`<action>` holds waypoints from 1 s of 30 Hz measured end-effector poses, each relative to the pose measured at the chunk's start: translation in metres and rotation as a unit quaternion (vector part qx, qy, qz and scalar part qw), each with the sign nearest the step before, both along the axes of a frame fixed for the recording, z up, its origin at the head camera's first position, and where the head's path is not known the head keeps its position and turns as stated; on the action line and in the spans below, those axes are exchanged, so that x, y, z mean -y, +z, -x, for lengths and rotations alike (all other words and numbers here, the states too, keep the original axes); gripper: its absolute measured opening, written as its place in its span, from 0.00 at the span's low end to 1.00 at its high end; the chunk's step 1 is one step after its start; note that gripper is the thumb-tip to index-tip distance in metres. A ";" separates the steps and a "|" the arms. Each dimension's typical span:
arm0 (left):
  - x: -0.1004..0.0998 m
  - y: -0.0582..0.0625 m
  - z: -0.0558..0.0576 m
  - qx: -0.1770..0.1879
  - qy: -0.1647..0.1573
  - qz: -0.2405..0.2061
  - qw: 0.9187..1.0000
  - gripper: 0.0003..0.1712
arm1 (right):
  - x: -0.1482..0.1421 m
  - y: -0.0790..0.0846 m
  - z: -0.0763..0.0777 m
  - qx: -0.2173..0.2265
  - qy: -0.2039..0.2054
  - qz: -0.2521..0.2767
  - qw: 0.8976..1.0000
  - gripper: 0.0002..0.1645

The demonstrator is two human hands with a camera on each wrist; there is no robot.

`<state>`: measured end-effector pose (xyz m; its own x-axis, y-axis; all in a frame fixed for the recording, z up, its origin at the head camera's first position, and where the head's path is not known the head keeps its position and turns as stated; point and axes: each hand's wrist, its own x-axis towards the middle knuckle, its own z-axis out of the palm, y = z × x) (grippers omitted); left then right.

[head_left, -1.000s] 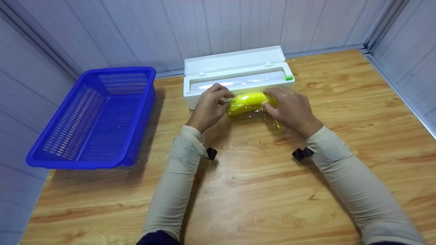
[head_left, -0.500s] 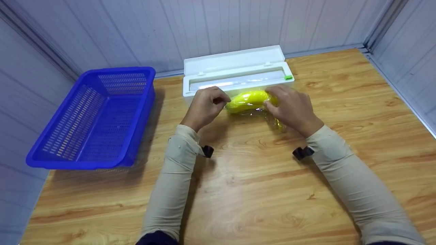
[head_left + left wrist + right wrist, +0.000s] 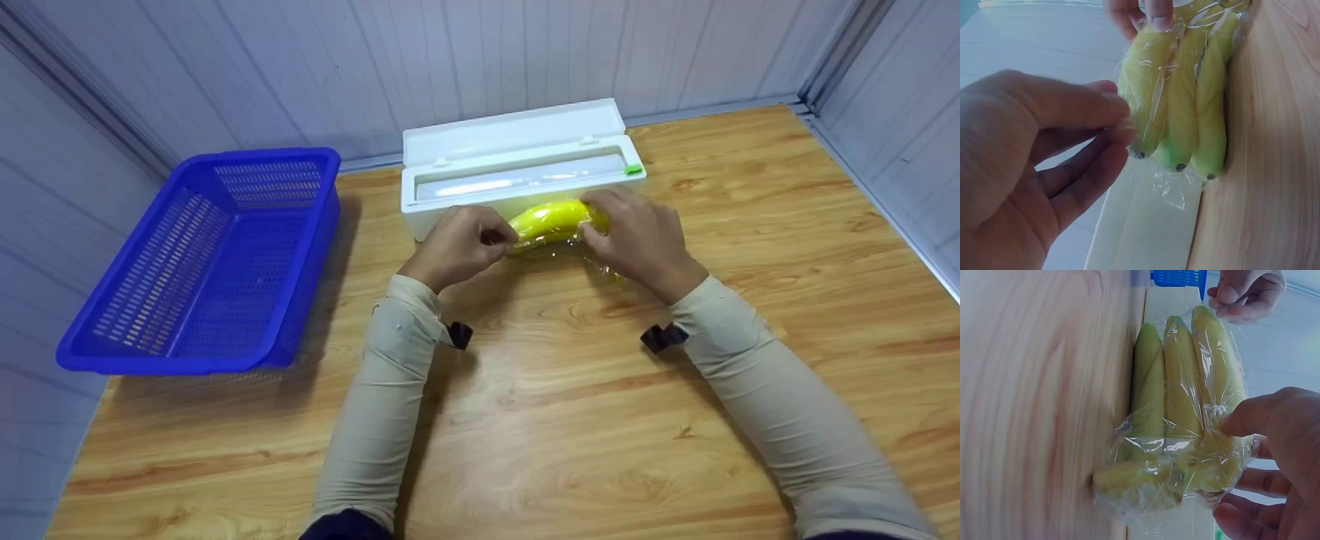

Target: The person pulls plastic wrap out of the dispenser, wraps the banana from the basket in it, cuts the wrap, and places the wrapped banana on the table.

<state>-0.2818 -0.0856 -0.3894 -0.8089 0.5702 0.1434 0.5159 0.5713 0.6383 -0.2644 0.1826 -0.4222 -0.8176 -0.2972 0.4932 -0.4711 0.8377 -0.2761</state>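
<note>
A bunch of bananas (image 3: 1182, 382), yellow with greenish tips, is wrapped in clear plastic wrap (image 3: 1171, 188) in front of the white box. My right hand (image 3: 641, 236) grips the bunch near its stem end, thumb on the near side and fingers behind. At the tip end, my left hand (image 3: 461, 244) pinches the edge of the film between thumb and fingertips, beside the outermost banana. In the left wrist view, loose film hangs past the dark tips. Crumpled film covers the stem in the right wrist view.
Behind the bananas, a white wrap dispenser box (image 3: 450, 214) stands with its lid raised, a film roll (image 3: 525, 174) inside and a green slider (image 3: 633, 169) at its right end. A blue plastic basket (image 3: 307, 292) sits at the left. Panelled walls enclose the wooden table (image 3: 562, 420).
My left hand draws back left from the banana tips, then comes in again slightly lower and pinches the film. My right hand keeps its hold with little movement.
</note>
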 end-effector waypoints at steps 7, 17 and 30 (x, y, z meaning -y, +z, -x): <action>-0.002 -0.004 0.000 0.014 0.036 -0.026 0.999 0.08 | -0.001 -0.001 0.001 0.008 0.005 0.004 1.000 0.20; -0.010 -0.010 -0.002 -0.037 0.058 0.024 0.997 0.29 | -0.002 -0.001 0.002 0.022 0.024 0.010 0.999 0.22; -0.017 -0.016 -0.003 -0.168 0.029 0.106 0.980 0.31 | -0.005 -0.002 0.004 0.028 0.032 0.010 0.999 0.22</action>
<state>-0.2784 -0.0689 -0.4057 -0.7679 0.5708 0.2906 0.6397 0.7066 0.3025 -0.2687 0.1877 -0.4240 -0.8237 -0.3406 0.4534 -0.5068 0.8007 -0.3194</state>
